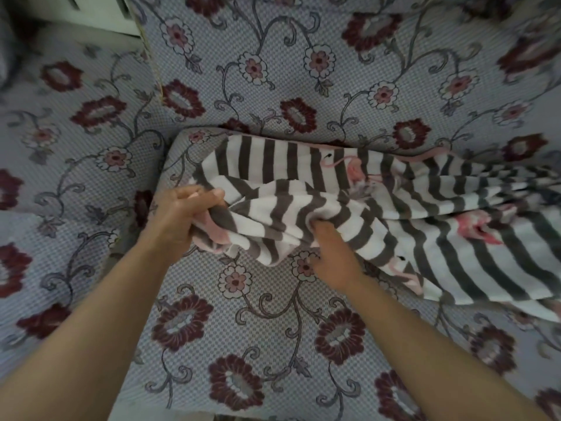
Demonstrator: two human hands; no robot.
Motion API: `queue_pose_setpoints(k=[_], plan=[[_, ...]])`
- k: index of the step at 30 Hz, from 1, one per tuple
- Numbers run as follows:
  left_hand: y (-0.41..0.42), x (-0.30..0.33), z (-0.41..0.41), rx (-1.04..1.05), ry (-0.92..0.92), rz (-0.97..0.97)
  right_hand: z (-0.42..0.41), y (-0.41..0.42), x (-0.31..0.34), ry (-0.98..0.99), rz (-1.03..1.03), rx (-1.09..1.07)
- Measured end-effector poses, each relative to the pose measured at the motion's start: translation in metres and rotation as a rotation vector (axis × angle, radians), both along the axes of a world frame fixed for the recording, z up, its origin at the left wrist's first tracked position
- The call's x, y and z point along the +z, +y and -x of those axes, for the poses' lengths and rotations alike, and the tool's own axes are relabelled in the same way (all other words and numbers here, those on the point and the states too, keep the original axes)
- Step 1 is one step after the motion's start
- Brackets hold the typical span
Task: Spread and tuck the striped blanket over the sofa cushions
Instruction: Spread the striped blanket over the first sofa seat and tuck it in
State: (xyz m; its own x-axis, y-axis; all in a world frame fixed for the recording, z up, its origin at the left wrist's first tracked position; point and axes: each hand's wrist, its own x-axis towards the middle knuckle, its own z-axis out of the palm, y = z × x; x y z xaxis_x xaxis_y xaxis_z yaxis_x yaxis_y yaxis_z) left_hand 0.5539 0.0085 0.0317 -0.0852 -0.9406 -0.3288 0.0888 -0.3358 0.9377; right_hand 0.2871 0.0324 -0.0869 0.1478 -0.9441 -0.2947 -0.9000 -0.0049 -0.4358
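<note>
The grey-and-white striped blanket (379,214), with pink flamingo prints, lies bunched across the back and right of the floral seat cushion (258,344). My left hand (179,217) grips the blanket's bunched left end, where a pink underside shows. My right hand (331,256) grips a fold of the blanket's front edge, fingers curled into the cloth. The blanket's far edge lies along the crease below the floral back cushion (303,71). Its right part runs out of view.
The sofa's floral armrest (76,147) rises at the left, with a gap between it and the seat cushion. A pale wall or furniture piece (100,13) shows at the top left. The front half of the seat cushion is uncovered.
</note>
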Motion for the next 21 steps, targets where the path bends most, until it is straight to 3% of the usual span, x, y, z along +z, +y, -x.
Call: queue_pose_setpoints(k=[3,8,10,12,14,16,19,21], plan=[[-0.001,0.0,0.003,0.049,-0.015,-0.011,-0.006,-0.005,-0.018,0.067,0.091,-0.086],[-0.008,0.002,-0.018,0.21,-0.206,0.015,-0.001,-0.017,0.028,-0.108,0.35,-0.238],[-0.011,0.012,-0.027,0.26,-0.255,0.054,0.0,-0.016,0.07,-0.275,0.285,-0.193],[-0.012,0.027,-0.038,0.242,-0.353,0.117,-0.008,-0.014,0.116,-0.585,0.003,-0.197],[-0.014,0.039,-0.057,0.128,-0.569,0.185,-0.022,-0.003,0.149,-0.83,-0.383,-0.176],[-0.008,0.044,-0.08,-0.156,-0.894,0.169,-0.037,0.016,0.152,-0.839,-0.609,-0.119],[0.017,0.027,-0.104,-0.604,-1.38,0.048,-0.066,0.054,0.124,-0.724,-0.72,-0.026],[0.04,0.002,-0.107,-0.769,-1.589,0.056,-0.084,0.075,0.097,-0.622,-0.692,0.01]])
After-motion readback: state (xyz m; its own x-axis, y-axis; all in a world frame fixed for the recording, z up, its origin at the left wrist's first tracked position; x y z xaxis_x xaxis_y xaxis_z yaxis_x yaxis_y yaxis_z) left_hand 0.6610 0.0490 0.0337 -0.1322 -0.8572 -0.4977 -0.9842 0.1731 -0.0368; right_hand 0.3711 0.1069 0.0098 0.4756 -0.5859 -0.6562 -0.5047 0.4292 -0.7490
